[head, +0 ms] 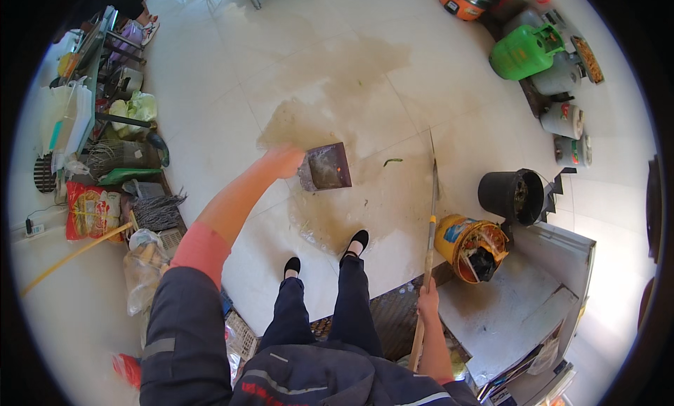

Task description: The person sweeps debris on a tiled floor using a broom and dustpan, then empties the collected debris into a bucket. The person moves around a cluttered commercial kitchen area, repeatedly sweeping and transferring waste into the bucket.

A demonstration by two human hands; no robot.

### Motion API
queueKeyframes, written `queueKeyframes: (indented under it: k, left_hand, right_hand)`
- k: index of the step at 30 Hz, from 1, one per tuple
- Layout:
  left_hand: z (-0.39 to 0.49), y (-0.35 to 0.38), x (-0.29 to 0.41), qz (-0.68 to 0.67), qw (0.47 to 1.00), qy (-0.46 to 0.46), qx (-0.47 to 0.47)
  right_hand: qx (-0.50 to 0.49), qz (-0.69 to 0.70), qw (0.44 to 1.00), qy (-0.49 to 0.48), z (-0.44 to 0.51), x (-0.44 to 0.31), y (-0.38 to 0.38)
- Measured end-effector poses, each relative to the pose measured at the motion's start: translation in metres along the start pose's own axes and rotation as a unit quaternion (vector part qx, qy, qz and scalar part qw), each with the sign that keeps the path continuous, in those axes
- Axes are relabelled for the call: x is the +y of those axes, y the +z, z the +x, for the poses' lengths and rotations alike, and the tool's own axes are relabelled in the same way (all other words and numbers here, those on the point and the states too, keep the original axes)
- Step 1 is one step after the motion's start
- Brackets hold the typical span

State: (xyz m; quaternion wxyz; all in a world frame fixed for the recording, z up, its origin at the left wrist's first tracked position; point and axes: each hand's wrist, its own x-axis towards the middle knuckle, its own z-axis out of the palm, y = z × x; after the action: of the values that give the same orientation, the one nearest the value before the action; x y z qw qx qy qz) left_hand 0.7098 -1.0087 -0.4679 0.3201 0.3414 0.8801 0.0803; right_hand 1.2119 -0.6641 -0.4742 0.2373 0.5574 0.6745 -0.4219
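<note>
My left hand is closed at the near side of a dark dustpan, its arm stretched out in front of me. Murky wet residue and a small orange bit lie in the pan. My right hand grips the long wooden handle of a floor tool, down by my right side. Its thin head, seen edge-on, points away over the tiles; whether it is a squeegee or a broom I cannot tell. Between pan and tool lies a green vegetable scrap on the wet, dirty tiled floor.
On the right stand a yellow waste bucket, a black bucket, a metal-topped unit and a green gas cylinder. Along the left are a grey mop head, bagged goods and a table. A person's foot shows at the upper left.
</note>
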Motion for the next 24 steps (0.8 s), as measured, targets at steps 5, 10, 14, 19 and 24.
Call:
queueKeyframes:
  k: [5, 10, 14, 19, 24]
  left_hand:
    - [0.008, 0.003, 0.001, 0.030, 1.000, 0.001, -0.001]
    - [0.015, -0.003, 0.006, 0.106, 0.994, 0.000, -0.006]
    - [0.007, -0.005, 0.008, 0.119, 0.993, 0.012, -0.005]
    - [-0.008, -0.004, -0.005, 0.152, 0.984, 0.078, -0.042]
    - [-0.017, 0.005, -0.010, 0.142, 0.978, 0.128, -0.080]
  right_hand:
    - [-0.044, 0.080, 0.996, -0.009, -0.011, 0.001, 0.096]
    - [-0.122, 0.098, 0.987, 0.043, -0.068, -0.035, 0.194]
    - [-0.181, 0.308, 0.933, 0.052, -0.110, -0.040, 0.203]
    - [-0.022, 0.281, 0.956, 0.080, -0.162, 0.027, 0.181]
    - [0.033, 0.168, 0.980, 0.100, -0.156, 0.085, 0.172]
